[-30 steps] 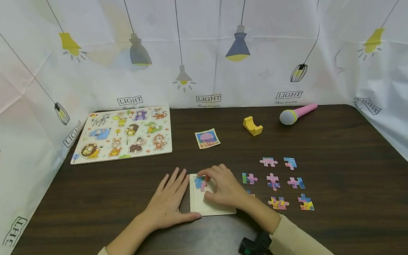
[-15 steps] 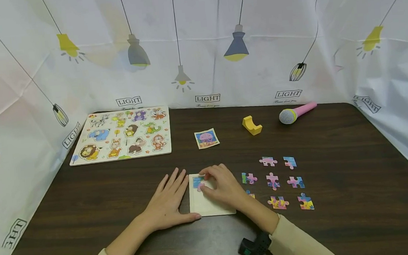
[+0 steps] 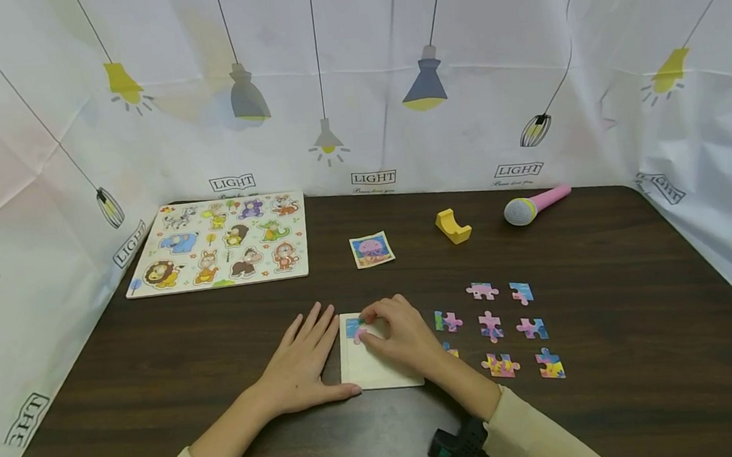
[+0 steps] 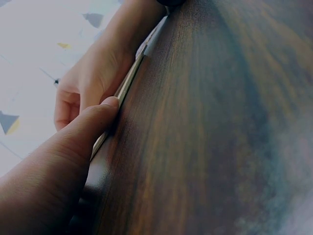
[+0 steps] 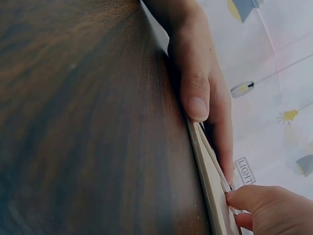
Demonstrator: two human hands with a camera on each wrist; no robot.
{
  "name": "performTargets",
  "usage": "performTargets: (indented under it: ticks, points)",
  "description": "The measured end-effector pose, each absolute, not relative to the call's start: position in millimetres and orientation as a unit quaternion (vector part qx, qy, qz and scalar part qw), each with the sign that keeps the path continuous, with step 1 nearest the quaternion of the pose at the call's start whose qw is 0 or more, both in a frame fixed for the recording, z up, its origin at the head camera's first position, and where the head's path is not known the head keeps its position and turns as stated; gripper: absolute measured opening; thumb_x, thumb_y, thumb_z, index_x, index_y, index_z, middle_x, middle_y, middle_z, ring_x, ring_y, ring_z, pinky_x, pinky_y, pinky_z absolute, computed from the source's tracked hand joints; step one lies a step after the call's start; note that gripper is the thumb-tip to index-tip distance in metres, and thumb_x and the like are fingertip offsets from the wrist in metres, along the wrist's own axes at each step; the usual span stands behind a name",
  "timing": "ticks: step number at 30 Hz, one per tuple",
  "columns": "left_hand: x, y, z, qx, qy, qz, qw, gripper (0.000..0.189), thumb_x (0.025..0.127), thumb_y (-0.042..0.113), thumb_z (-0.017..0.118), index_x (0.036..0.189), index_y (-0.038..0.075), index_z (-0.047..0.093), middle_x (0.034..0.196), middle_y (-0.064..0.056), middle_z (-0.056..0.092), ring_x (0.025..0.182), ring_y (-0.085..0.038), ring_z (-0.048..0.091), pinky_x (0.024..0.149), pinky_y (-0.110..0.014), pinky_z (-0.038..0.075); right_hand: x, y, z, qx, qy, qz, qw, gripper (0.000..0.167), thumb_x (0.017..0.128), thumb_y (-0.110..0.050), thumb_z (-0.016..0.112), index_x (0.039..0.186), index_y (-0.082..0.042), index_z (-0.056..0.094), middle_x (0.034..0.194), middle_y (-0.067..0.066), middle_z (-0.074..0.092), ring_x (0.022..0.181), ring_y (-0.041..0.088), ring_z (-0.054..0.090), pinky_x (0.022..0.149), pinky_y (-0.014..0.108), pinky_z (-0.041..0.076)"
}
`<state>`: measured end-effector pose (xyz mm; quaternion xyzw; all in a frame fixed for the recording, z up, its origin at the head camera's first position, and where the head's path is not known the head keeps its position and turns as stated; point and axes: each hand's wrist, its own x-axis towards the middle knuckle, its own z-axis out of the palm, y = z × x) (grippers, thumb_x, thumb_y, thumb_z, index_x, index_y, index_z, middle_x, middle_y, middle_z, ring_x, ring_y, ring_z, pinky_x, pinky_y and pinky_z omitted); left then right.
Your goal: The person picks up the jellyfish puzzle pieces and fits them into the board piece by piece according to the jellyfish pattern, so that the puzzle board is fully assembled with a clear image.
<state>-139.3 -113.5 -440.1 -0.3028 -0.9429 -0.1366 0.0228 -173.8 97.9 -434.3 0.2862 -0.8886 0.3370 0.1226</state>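
A pale jigsaw tray (image 3: 385,369) lies on the table in front of me, a blue-and-pink jigsaw piece (image 3: 352,327) in its upper left corner. My left hand (image 3: 301,365) is spread flat beside the tray, its thumb against the lower left corner; in the left wrist view that thumb (image 4: 110,102) meets the tray's edge. Over the tray, my right hand (image 3: 403,335) has thumb and index finger curled onto the piece, partly hiding it. The right wrist view shows its fingertips (image 5: 230,195) low at the tray's surface.
Several loose jigsaw pieces (image 3: 490,326) lie spread to the right of the tray. Behind it are a small octopus picture card (image 3: 371,250), a yellow curved block (image 3: 453,227) and a pink toy microphone (image 3: 537,205). An animal puzzle board (image 3: 224,251) lies back left.
My right thumb has moved in toward the index finger, closing onto the piece, which sits slightly farther left than a second ago. My left hand has stayed in place.
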Motion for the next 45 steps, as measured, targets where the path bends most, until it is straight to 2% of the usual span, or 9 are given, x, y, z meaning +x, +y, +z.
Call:
performTargets:
  ticks: [10,28,38,45]
  points:
    - [-139.1,-113.5,-440.5,-0.302,-0.943,-0.137,0.023,0.106,0.073,0.081,0.036,0.146,0.004,0.021,0.152,-0.011,0.013,0.139,-0.025,0.003,0.109,-0.047,0.006,-174.3,97.8,-434.4,0.279,-0.901,0.315,0.102,0.016,0.077,-0.021,0.074,0.091,-0.014,0.069,0.091,-0.006,0.063,0.081,0.009,0.046,0.069,0.027,0.041]
    - [-139.6,-113.5,-440.6,-0.301,-0.945,-0.129,0.024,0.107,0.073,0.082,0.035,0.146,0.005,0.021,0.152,-0.010,0.013,0.139,-0.024,0.003,0.109,-0.046,0.006,-175.1,98.3,-434.4,0.300,-0.900,0.294,0.113,0.014,0.078,-0.023,0.073,0.089,-0.014,0.070,0.091,-0.005,0.060,0.084,0.011,0.047,0.074,0.029,0.043]
    - [-138.8,-113.6,-441.3,-0.297,-0.946,-0.127,0.019,0.108,0.072,0.082,0.034,0.146,0.005,0.020,0.152,-0.010,0.013,0.139,-0.025,0.003,0.109,-0.046,0.006,-172.6,98.5,-432.6,0.311,-0.901,0.283,0.105,0.017,0.082,-0.026,0.069,0.094,-0.014,0.070,0.092,-0.003,0.060,0.085,0.013,0.048,0.075,0.030,0.043]
    - [-139.5,-113.1,-442.5,-0.299,-0.946,-0.126,0.023,0.108,0.072,0.083,0.033,0.146,0.005,0.020,0.152,-0.010,0.012,0.139,-0.025,0.003,0.109,-0.045,0.006,-169.4,101.6,-422.9,0.313,-0.904,0.271,0.106,0.018,0.082,-0.021,0.069,0.097,-0.012,0.068,0.095,-0.001,0.061,0.089,0.014,0.050,0.077,0.031,0.044]
